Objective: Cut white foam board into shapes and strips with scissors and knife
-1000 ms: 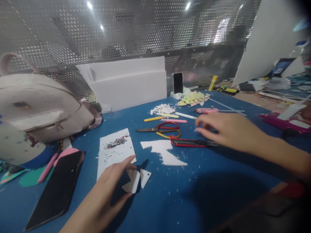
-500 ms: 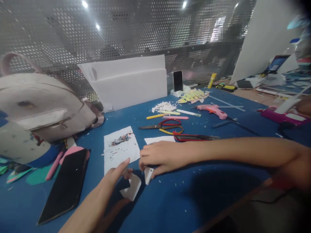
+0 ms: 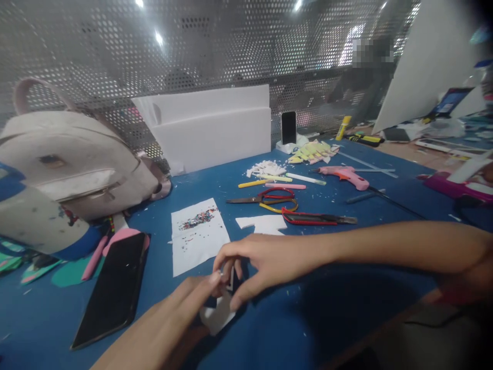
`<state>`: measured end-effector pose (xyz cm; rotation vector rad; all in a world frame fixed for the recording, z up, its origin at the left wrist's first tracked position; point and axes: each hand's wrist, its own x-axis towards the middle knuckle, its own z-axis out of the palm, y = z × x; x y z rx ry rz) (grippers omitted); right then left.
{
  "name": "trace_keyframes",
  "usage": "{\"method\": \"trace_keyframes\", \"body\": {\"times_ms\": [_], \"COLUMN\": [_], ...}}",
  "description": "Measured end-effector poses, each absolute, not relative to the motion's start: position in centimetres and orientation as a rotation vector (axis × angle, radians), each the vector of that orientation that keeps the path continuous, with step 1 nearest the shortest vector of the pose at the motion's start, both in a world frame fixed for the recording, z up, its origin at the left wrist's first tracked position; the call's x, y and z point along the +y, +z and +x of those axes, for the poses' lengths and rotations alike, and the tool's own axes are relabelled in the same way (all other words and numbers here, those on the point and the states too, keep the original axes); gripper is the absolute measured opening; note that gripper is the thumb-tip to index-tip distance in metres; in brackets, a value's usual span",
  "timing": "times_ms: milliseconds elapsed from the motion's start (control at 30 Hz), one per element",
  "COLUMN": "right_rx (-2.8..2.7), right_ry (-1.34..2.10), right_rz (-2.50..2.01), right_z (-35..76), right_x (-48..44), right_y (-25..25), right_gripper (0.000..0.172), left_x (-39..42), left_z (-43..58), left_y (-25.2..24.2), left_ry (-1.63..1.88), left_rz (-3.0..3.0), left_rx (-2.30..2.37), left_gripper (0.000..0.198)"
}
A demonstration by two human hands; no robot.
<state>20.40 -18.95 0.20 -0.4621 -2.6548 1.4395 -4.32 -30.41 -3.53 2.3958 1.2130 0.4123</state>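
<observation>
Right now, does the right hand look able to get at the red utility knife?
Probably yes: the red utility knife lies uncovered just beyond the right forearm, though the right hand is busy at the white piece beside the left hand.

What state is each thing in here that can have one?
White piece: held in the left hand, partly hidden
Right hand: fingers bent, grip unclear
Scissors: closed, lying flat
Cutter: lying flat
Glue gun: on its side
Near phone: lying, unlit
Far phone: upright, unlit
Paper: flat, strewn with bits
Backpack: upright
</observation>
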Motion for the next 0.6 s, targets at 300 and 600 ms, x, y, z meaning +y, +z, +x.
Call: {"method": "trace_keyframes", "body": {"times_ms": [300,600], "right_rx": [-2.272,-2.104], "right_ry": [1.744,1.62], "right_rz": [-0.664,-1.205], "right_z": [25.7,36.8], "right_x": [-18.8,-18.2], "right_y": [-0.5,-0.5], "right_gripper": [0.019,0.022], "left_x": [-28.4,-26.8], "left_z": [-0.5,-1.1], "left_y": [-2.1,-2.6], "left_ry": [0.54,0.322], "left_rz": [2.786,2.625], "left_rx": [1.265,1.332], "left_gripper": [0.073,0.069]}}
